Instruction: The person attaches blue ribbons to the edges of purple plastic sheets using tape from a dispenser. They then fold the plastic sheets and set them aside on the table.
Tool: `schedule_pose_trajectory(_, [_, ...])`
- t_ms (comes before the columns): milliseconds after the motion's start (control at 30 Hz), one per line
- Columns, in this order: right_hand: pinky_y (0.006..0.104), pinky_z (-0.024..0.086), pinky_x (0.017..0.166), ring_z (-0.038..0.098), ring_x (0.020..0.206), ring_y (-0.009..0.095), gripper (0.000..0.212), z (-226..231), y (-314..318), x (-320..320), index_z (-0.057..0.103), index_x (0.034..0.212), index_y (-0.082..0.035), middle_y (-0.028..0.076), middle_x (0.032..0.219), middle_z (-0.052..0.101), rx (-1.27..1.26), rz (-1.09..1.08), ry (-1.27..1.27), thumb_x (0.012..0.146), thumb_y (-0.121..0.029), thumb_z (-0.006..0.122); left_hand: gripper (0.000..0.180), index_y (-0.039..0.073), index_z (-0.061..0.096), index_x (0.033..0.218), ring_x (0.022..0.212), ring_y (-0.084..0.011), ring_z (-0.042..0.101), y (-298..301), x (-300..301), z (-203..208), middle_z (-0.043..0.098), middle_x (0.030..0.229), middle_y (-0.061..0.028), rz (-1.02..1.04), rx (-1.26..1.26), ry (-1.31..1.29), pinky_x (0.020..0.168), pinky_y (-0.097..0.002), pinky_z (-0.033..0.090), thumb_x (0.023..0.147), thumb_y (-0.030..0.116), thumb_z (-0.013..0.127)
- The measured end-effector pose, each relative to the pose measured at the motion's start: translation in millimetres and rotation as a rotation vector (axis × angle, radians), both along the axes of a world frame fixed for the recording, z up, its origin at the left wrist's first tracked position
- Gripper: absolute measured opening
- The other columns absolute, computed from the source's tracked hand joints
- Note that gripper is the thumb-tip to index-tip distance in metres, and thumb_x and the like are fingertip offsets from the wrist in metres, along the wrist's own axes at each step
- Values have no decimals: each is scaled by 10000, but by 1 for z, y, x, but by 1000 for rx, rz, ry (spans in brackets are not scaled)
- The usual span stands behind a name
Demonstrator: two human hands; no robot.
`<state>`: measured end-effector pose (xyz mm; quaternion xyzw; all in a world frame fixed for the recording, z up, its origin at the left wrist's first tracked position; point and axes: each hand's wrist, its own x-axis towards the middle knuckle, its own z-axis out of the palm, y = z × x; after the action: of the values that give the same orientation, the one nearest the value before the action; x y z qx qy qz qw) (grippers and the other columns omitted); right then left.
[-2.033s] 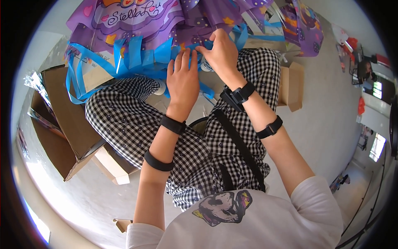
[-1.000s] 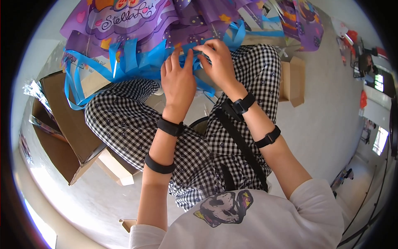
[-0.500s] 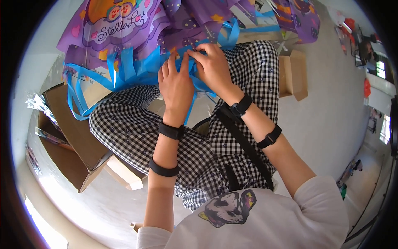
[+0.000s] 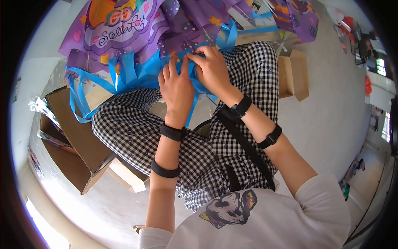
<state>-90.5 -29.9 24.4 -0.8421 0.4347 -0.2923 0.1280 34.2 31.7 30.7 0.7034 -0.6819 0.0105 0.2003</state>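
Purple printed bags (image 4: 124, 35) with cartoon pictures, hearts and stars lie in a pile at the far side, just beyond my knees. Bright blue flat straps (image 4: 146, 68) run in loops along their near edge. My left hand (image 4: 177, 85) bends down onto the blue strap in the middle, fingertips at the bag's edge. Close beside it, my right hand (image 4: 212, 70) pinches the same spot with thumb and index finger. The two index fingertips almost meet. What lies under the fingers is partly hidden.
An open brown cardboard box (image 4: 78, 137) holding shiny packets stands to the left of my knee. A smaller open carton (image 4: 293, 76) sits on the floor at the right. Another pale box (image 4: 128, 173) is tucked by my left thigh. My checked trouser legs fill the middle.
Both hands stay at the same place on the blue strap, with barely any finger movement. The whole view has shifted slightly.
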Motion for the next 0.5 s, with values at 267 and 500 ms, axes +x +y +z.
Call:
schedule_pose_trajectory(267, [346,489,814,596,917,233,313,57,-107,-14,635,1083,-58,92,1035,614,196,-180,-435,777,12,636,548,52,594,1259,1106,-320,520,6,7,14,480,1396,-142,41,12,67,948,-405,433,713,15,561])
schedule_pose_trajectory(500, [355,515,804,669,923,275,275,87,-335,-37,673,1046,-27,158,998,693,124,-289,-421,805,-154,711,486,30,607,1210,1137,-326,517,12,-5,22,501,1334,-179,23,35,132,970,-424,416,724,18,614])
